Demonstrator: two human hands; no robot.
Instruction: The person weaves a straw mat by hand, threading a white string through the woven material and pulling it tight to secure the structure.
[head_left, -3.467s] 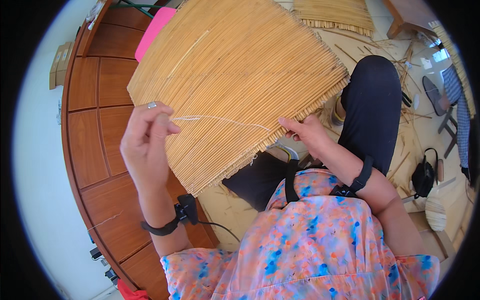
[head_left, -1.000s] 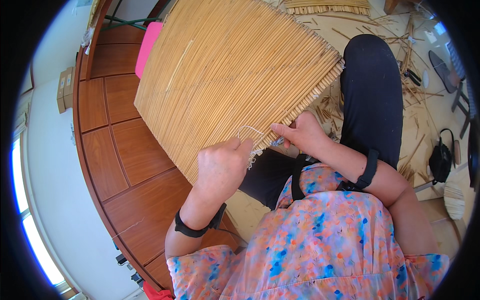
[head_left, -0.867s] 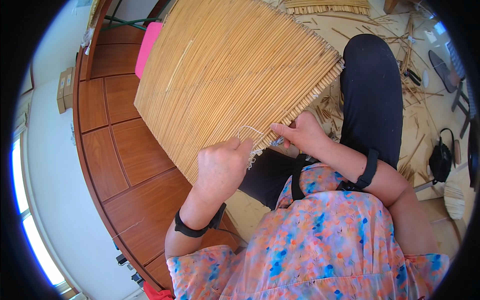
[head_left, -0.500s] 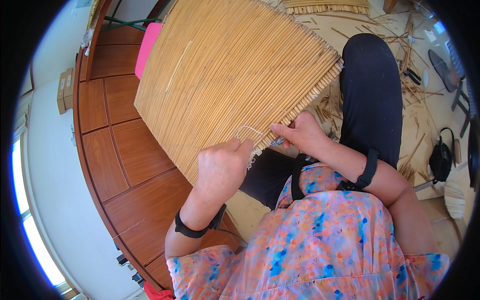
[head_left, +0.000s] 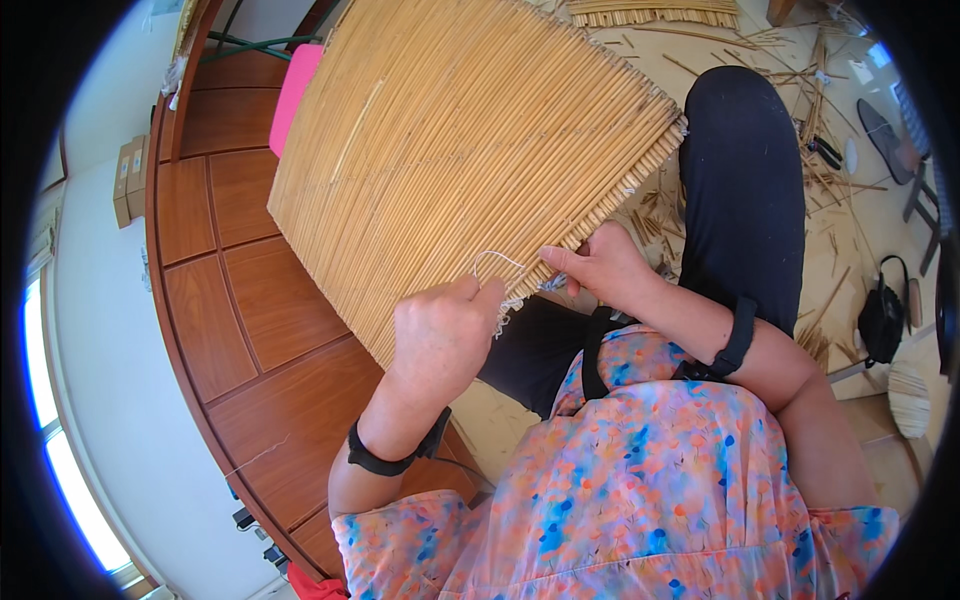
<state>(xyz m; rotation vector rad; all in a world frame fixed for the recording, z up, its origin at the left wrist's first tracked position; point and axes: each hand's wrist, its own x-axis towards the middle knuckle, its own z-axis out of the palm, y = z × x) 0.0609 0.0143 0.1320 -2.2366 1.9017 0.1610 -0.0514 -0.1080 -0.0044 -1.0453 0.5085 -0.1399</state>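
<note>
Left hand point(head_left: 445, 325): grip pinched together on white thread point(head_left: 492, 252), over the stick mat point(head_left: 480, 140).
Right hand point(head_left: 605, 265): grip clamped on the stick mat's edge, thumb on top.
White thread: small arc between both grips.
Stick mat: spreads away beyond both grips.
Knee point(head_left: 745, 130): right of the right grip.
Pliers point(head_left: 826, 153): farther right of that grip, near loose sticks point(head_left: 818, 105).

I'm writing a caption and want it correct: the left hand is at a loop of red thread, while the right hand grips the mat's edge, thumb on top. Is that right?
Not quite: the thread is white, not red, as the head view shows. The left hand is at its loop, while the right hand grips the mat's edge, thumb on top.
</note>
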